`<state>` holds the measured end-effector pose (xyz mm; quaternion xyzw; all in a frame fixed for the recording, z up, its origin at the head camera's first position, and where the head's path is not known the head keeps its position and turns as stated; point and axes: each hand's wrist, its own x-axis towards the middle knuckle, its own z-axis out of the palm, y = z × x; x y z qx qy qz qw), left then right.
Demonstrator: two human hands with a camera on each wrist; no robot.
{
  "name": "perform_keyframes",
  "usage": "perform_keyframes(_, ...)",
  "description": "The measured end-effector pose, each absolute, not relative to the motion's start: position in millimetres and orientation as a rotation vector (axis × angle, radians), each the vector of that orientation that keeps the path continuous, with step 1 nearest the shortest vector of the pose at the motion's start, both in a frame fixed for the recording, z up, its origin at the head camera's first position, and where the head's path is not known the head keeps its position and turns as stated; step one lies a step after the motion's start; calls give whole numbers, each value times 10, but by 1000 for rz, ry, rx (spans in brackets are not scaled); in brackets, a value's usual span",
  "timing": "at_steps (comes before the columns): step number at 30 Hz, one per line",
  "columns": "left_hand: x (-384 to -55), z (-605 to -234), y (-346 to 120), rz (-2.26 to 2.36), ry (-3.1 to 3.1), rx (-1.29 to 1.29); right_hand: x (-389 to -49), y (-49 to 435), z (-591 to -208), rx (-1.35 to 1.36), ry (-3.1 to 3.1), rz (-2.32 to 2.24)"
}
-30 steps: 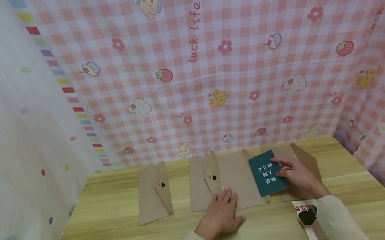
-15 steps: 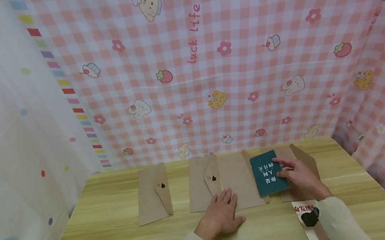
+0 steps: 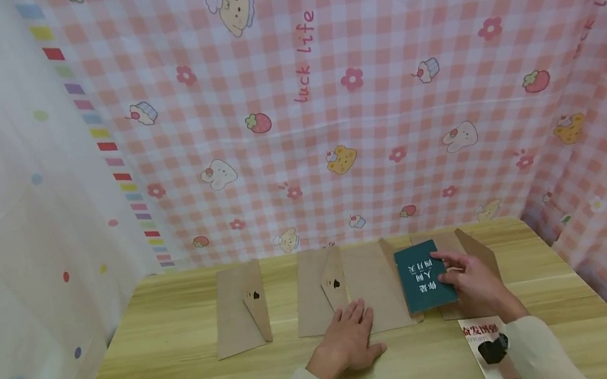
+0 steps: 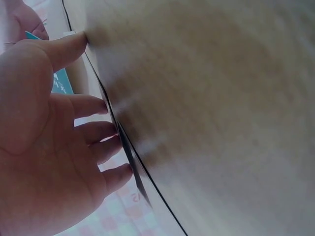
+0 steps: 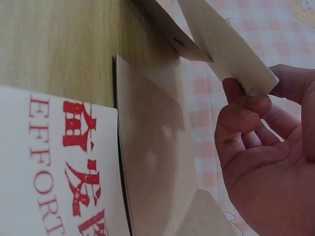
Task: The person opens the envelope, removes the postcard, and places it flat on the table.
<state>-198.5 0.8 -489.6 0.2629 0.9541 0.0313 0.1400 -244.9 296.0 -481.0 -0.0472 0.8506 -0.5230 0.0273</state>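
Observation:
My right hand (image 3: 476, 282) pinches a dark green card (image 3: 422, 276) with white lettering by its right edge. In the right wrist view, the pale back of the card (image 5: 231, 49) is caught between thumb and fingers. The card overlaps the flap side of a kraft envelope (image 3: 372, 282) and the edge of another at the right (image 3: 478, 250), whose flap stands unfolded. My left hand (image 3: 347, 339) lies palm down with fingers extended, its fingertips on the lower edges of the middle envelopes. One of these (image 3: 312, 293) has its flap folded over, with a small dark mark on it.
Another kraft envelope (image 3: 236, 311), flap folded, lies apart at the left. A white card (image 3: 478, 327) with red lettering lies under my right forearm, near a black wrist device (image 3: 492, 349). Patterned cloth (image 3: 340, 115) hangs behind the wooden table (image 3: 161, 371).
The green card has shifted very slightly right and turned a little straighter in my right hand. My left hand and the envelopes stay put; the head view drifts slightly.

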Motion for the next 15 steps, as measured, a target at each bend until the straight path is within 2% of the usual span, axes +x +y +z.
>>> perform_keyframes(15,-1991,-4913,10,100,2752,751,-2347,2956,-4725,-210,2564,-1642)
